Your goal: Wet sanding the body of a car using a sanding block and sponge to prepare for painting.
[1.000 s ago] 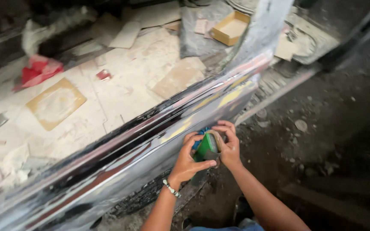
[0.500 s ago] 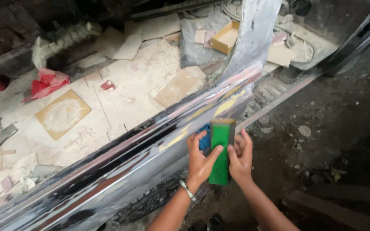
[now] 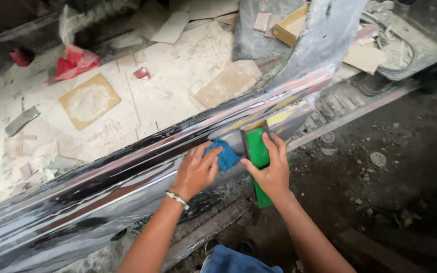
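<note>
I crouch at the long glossy sill panel (image 3: 102,202) of a stripped car body, its dusty floor (image 3: 168,96) beyond. To work it well, I judge the green sanding block (image 3: 257,151) should lie flat on the curve, with even pressure along the panel. My right hand (image 3: 271,169) grasps that block against the sill's wet face. My left hand (image 3: 195,171), wrist bent, presses a blue rag (image 3: 227,156) just beside it, fingers spread.
</note>
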